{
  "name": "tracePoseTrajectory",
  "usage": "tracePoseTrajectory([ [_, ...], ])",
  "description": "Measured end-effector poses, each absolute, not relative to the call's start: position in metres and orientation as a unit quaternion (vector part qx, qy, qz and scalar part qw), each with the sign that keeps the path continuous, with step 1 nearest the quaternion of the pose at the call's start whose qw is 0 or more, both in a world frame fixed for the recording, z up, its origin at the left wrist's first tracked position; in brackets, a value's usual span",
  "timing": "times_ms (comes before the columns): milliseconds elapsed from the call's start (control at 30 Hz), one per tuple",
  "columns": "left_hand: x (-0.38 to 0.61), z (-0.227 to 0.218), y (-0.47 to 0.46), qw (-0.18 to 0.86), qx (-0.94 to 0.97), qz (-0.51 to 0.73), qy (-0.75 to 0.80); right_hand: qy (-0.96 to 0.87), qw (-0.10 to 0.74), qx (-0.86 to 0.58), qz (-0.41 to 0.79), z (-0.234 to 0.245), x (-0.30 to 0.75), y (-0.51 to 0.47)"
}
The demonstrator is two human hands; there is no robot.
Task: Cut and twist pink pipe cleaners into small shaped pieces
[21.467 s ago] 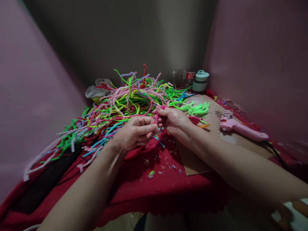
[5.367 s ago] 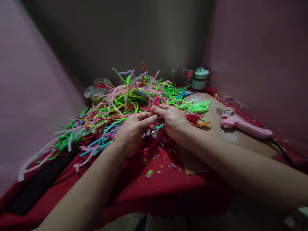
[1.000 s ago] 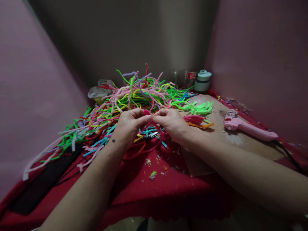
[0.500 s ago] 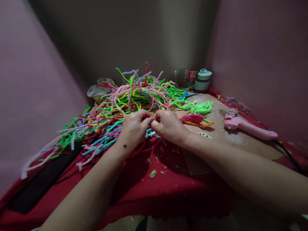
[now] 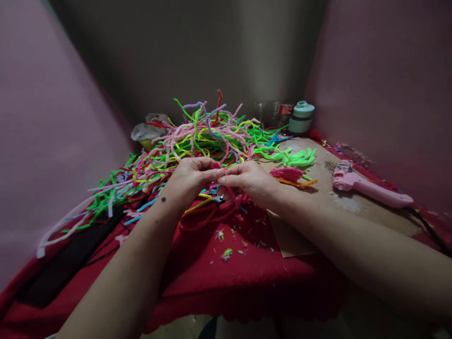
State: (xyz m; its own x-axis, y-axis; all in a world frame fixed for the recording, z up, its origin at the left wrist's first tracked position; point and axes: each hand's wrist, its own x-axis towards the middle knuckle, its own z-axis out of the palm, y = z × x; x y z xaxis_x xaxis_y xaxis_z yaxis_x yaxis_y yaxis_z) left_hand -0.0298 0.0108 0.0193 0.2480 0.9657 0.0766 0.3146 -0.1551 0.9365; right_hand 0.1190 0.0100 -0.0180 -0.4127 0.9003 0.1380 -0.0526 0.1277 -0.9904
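My left hand (image 5: 192, 176) and my right hand (image 5: 249, 181) meet over the front of the pile, fingertips and thumbs pinched together. Between them is a dark pink pipe cleaner (image 5: 216, 165), mostly covered by the fingers. A reddish-pink length (image 5: 231, 197) hangs below the right fingers. Just under the hands lies a metal-headed tool (image 5: 219, 199), partly hidden; I cannot make out its kind. Behind the hands spreads a tangled heap of pipe cleaners (image 5: 201, 136) in pink, green, yellow and other colours.
A pink hot glue gun (image 5: 370, 188) lies on the cardboard (image 5: 346, 221) at right, by a pink bundle (image 5: 286, 174) and green pipe cleaners (image 5: 296, 157). A pale blue bottle (image 5: 301, 117) stands behind. Scraps (image 5: 227, 254) dot the red cloth (image 5: 219, 278).
My hands have flattened out, thumbs now straighter and fingertips nearer each other. More of the reddish strand and the yellow strip beneath them shows. The view has shifted slightly.
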Motion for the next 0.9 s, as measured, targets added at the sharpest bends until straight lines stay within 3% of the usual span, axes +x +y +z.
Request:
tracePoseTrajectory([
  [333, -0.032, 0.013, 0.017, 0.461, 0.636, 0.403, 0.47, -0.58, 0.432, -0.332, 0.606, -0.019, 0.116, 0.007],
  [567, -0.031, 0.014, 0.014, 0.476, 0.611, 0.395, 0.493, -0.598, 0.465, -0.389, 0.524, -0.014, 0.113, 0.004],
  [733, -0.028, 0.009, 0.016, 0.527, 0.578, 0.431, 0.45, -0.565, 0.461, -0.357, 0.584, -0.013, 0.114, 0.004],
  [900, -0.036, 0.016, 0.017, 0.499, 0.616, 0.403, 0.457, -0.565, 0.467, -0.346, 0.585, -0.012, 0.117, 0.004],
])
